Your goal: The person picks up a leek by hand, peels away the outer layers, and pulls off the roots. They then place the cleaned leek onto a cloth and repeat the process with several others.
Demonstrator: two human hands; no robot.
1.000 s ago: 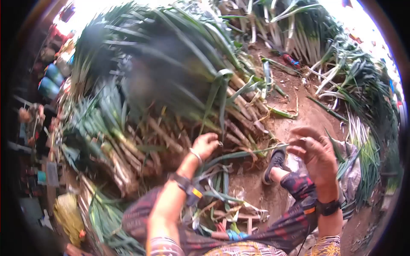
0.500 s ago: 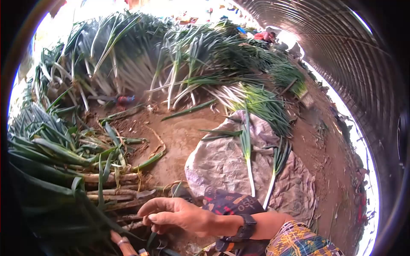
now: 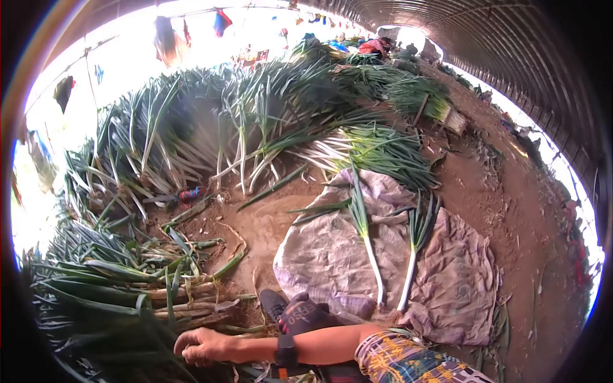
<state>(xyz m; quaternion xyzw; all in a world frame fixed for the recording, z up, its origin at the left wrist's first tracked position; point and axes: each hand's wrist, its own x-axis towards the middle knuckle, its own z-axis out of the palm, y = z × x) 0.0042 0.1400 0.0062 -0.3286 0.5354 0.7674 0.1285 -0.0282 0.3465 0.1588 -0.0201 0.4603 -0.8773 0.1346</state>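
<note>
Muddy, brown-skinned green onion stalks (image 3: 172,297) heaped lower left on bare dirt | our right hand (image 3: 201,346) curled down among them; we cannot tell if it grips one | risk, we judge: yanking a tangled stalk snaps leaves and drags its neighbours | left hand unseen

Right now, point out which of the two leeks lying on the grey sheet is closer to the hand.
The left leek: it lies closer to the right hand than the other leek, which lies further right on the sheet.
</note>
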